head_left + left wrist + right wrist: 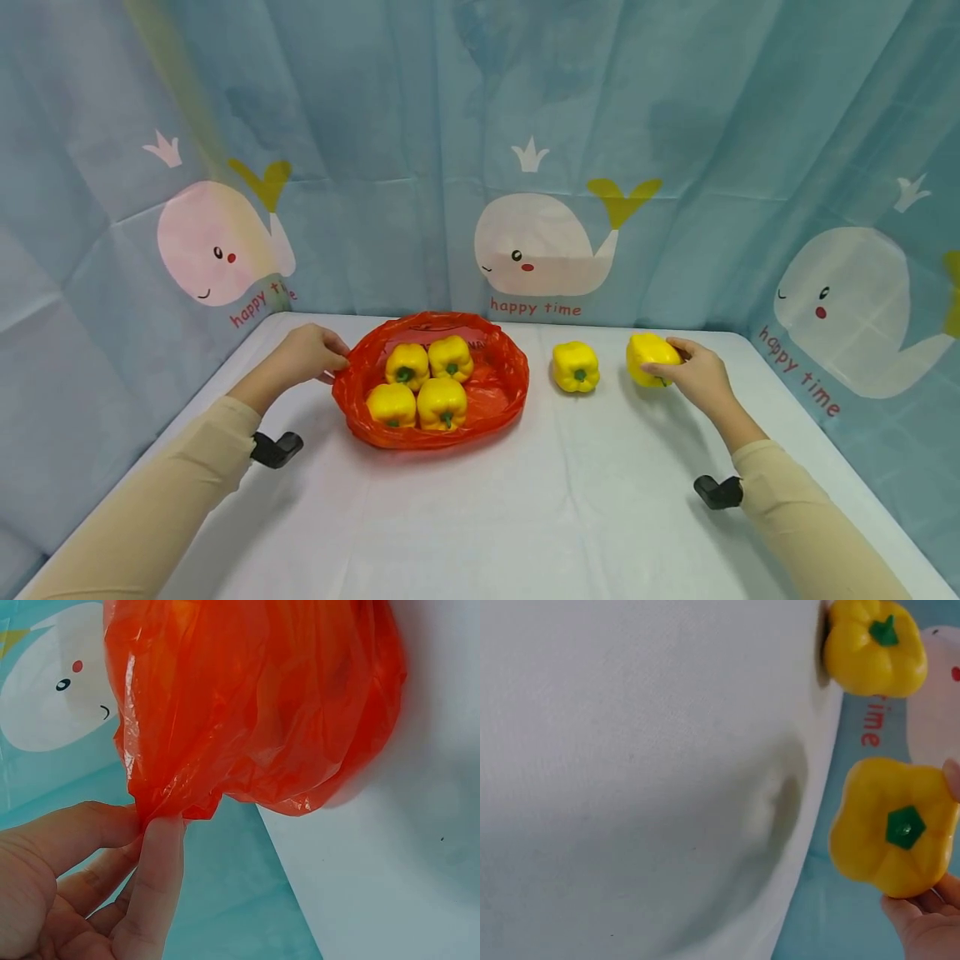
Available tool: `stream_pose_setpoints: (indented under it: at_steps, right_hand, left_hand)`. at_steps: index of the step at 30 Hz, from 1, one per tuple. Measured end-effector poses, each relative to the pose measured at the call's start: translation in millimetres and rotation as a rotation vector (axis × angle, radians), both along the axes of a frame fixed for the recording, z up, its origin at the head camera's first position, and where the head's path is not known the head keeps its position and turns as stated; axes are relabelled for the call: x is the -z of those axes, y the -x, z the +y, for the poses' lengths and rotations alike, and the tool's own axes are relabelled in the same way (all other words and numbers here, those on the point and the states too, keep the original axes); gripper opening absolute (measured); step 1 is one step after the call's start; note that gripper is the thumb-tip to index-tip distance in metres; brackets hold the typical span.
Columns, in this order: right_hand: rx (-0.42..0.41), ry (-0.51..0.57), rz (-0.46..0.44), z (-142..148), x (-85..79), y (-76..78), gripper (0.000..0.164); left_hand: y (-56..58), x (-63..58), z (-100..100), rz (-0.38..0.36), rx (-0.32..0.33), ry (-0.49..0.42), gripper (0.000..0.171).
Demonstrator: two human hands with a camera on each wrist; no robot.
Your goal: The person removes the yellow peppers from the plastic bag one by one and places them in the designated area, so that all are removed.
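With thumb and fingers my left hand (pixel 309 357) pinches the left rim of a red plastic bag (pixel 255 697). The bag (pixel 491 392) stands with its mouth wide, and several yellow bell peppers (pixel 442 403) with green stems lie inside, toward its left. On the right, my right hand (pixel 697 373) grips another yellow bell pepper (pixel 649 358) between thumb and fingers. In the right wrist view this held pepper (pixel 870 840) shows its green stem, and its shadow falls on the table apart from it. One more yellow bell pepper (pixel 576 367) sits on the table between bag and right hand.
A white-covered table (pixel 480 517) lies under everything. Behind it and at both sides hangs a blue curtain (pixel 390 167) printed with whales and red lettering. Black mounts (pixel 276 450) stick out from both sleeves at the wrists.
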State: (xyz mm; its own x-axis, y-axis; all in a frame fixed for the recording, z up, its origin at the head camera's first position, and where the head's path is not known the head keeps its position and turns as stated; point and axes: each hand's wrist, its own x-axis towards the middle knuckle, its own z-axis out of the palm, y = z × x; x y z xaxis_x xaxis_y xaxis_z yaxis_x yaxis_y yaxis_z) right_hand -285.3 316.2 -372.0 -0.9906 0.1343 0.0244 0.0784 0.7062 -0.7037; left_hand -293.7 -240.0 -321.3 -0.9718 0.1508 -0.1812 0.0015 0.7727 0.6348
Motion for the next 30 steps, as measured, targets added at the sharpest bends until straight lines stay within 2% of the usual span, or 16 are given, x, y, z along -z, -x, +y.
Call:
stream_pose_setpoints:
  at_steps: [17, 30]
  right_hand:
    - [-0.012, -0.018, -0.051, 1, 13.6, 15.1, 0.089]
    - [-0.018, -0.024, -0.098, 1, 17.3, 15.2, 0.091]
  left_hand:
    - [-0.6, -1.5, 2, 0.0, 0.002, -0.005, 0.029]
    - [0.1, -0.3, 0, -0.005, -0.004, -0.005, 0.029]
